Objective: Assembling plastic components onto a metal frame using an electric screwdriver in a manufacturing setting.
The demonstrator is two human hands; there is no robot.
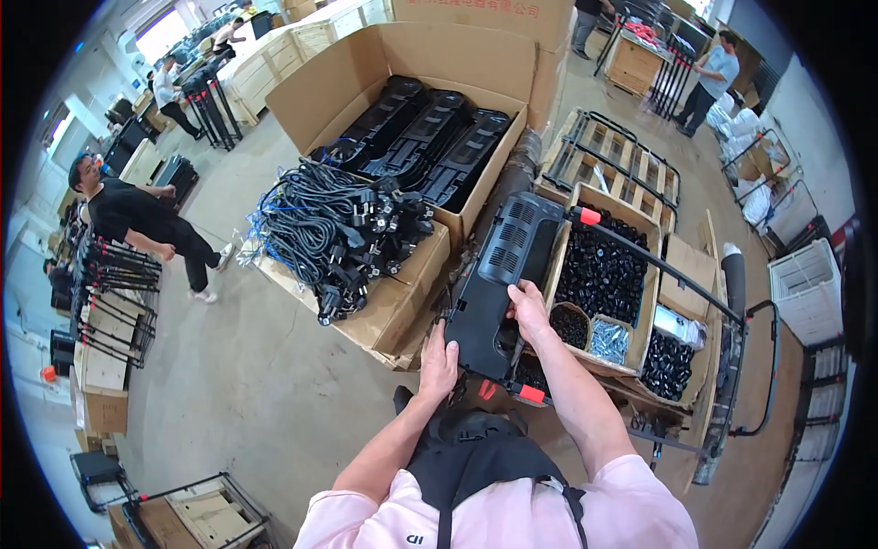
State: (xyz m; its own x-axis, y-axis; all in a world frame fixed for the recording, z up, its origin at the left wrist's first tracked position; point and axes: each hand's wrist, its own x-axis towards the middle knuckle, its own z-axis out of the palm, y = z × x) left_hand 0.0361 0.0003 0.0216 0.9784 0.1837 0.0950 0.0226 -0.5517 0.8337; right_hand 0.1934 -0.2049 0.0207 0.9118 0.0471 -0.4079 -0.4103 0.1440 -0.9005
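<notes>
Black plastic panel (501, 279), matt with a slight sheen, ribbed with vent slots, under the left hand (439, 361) and right hand (530, 309). Brown corrugated cardboard box (384, 69), dull and rough. Black rubbery power cables (334, 229), smooth, a little glossy. Rough bare wood on the pallet (631, 160). Thin black metal tube (668, 270), painted. Small black plastic parts (604, 270), shiny. Grey concrete floor (265, 366), smooth and dull.

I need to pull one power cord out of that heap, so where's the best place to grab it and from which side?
Probably by a plug head on the pile of black power cords, coming from above on the near side. The plugs stick out loose toward the carton's front edge, while the cable loops behind look bundled and tangled.
</notes>
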